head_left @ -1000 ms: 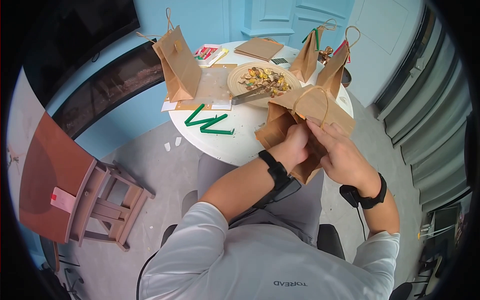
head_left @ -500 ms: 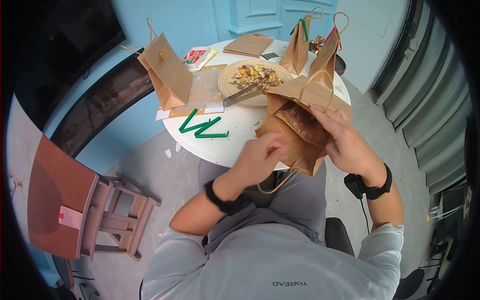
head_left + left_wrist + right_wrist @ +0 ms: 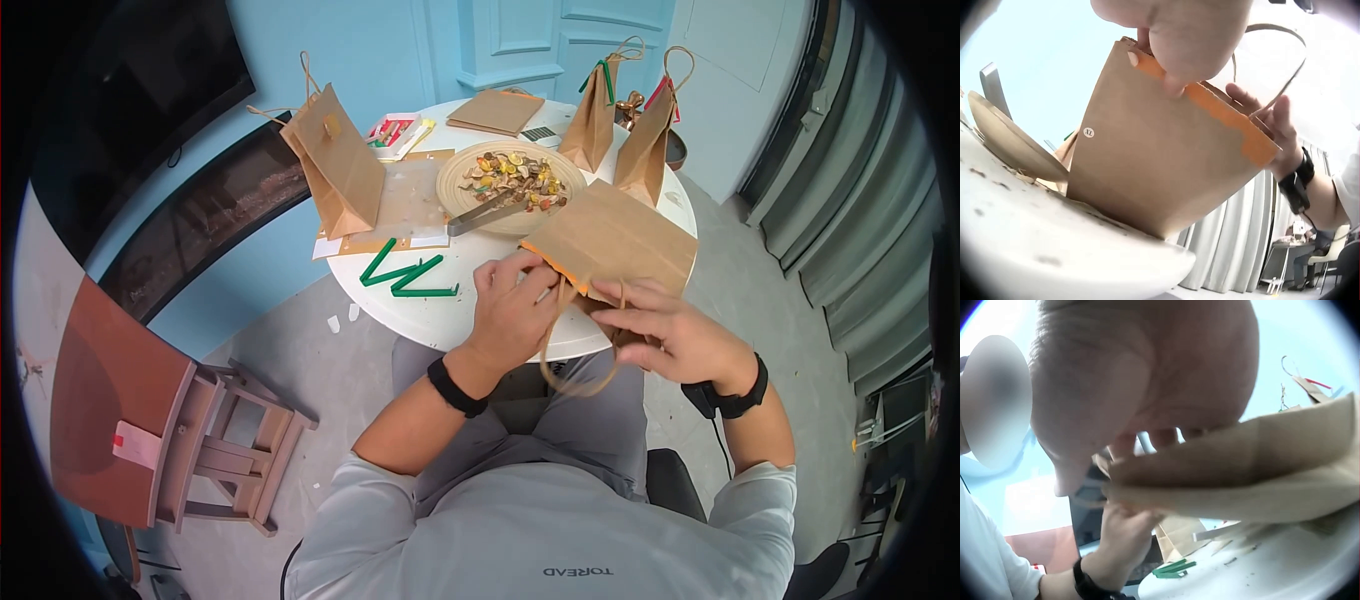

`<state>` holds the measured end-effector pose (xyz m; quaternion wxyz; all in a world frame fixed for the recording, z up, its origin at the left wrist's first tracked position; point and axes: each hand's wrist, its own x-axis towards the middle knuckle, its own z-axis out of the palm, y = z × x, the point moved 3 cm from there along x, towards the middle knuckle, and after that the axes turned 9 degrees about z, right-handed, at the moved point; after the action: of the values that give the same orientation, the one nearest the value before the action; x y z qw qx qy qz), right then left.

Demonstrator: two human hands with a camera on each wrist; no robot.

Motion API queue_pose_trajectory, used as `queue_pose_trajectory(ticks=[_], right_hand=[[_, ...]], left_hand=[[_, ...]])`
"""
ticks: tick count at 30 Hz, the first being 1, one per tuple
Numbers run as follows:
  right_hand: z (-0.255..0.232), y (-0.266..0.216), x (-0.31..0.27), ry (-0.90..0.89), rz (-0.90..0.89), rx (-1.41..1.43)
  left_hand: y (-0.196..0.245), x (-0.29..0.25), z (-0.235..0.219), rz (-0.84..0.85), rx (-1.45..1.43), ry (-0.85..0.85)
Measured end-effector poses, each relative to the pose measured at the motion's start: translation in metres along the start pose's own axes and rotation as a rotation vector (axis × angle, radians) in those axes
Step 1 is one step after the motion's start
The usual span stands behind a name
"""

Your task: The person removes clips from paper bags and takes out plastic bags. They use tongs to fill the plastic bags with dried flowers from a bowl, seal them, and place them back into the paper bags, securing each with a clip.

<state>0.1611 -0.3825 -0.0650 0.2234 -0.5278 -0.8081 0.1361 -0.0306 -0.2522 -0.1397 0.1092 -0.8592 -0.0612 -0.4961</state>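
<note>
The left hand [image 3: 508,315] pinched the paper bag [image 3: 622,232] at its rim. The right hand [image 3: 685,338], fingers loosely extended, touched its right end

The handled bags [image 3: 615,235] look like matt brown kraft paper; the tongs [image 3: 487,212], smooth grey metal; the zigzag clips [image 3: 415,275], smooth green plastic, perhaps; the round table [image 3: 400,312], glossy white; the trousers [image 3: 590,400], matt grey cloth
</note>
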Motion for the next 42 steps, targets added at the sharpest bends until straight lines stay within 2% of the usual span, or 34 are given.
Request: queue_pose_trajectory(ticks=[3,7,9,12,15,17,19,23,25,30,32,35,36,39,41,42], right_hand=[[0.003,-0.006,-0.007,0.129,-0.077,0.006],[0.024,0.013,-0.025,0.421,0.084,-0.103],[0.033,0.028,-0.032,0.55,0.08,-0.186],[0.015,0.023,-0.029,0.653,0.046,-0.279],[0.006,0.048,-0.04,0.818,0.125,-0.189],[-0.003,0.061,-0.046,0.908,0.25,-0.11],[-0.017,0.073,-0.047,0.962,0.409,-0.05],[-0.051,0.108,-0.032,1.151,0.458,-0.079],[-0.07,0.117,-0.021,1.206,0.49,-0.007],[-0.102,0.124,-0.017,1.207,0.407,0.257],[-0.108,0.114,-0.016,1.202,0.359,0.326],[-0.107,0.078,-0.01,1.148,0.352,0.341],[-0.105,0.072,-0.008,1.112,0.347,0.324],[-0.088,0.055,0.009,1.068,0.312,0.293],[-0.071,0.04,0.021,0.983,0.345,0.165],[-0.065,0.04,0.023,0.963,0.352,0.193]], left_hand=[[-0.004,0.015,0.003,-0.053,-0.035,0.14],[-0.004,0.016,0.008,-0.064,-0.102,0.195],[-0.004,0.011,0.004,-0.053,-0.14,0.195],[-0.012,-0.004,-0.024,-0.118,-0.107,0.192],[-0.066,-0.057,-0.044,-0.304,0.043,0.085],[-0.097,-0.084,-0.065,-0.438,0.096,-0.134],[-0.108,-0.1,-0.075,-0.518,0.151,-0.277],[-0.11,-0.115,-0.069,-0.573,0.282,-0.474],[-0.115,-0.124,-0.06,-0.574,0.236,-0.441],[-0.121,-0.13,-0.051,-0.557,0.157,-0.385],[-0.12,-0.126,-0.055,-0.52,0.156,-0.323],[-0.116,-0.108,-0.07,-0.552,0.04,-0.172],[-0.112,-0.093,-0.079,-0.602,-0.004,-0.169],[-0.097,-0.047,-0.104,-0.5,0.015,-0.066],[-0.081,0.014,-0.134,-0.291,0.064,-0.048],[-0.075,0.035,-0.142,-0.248,0.081,-0.069]])
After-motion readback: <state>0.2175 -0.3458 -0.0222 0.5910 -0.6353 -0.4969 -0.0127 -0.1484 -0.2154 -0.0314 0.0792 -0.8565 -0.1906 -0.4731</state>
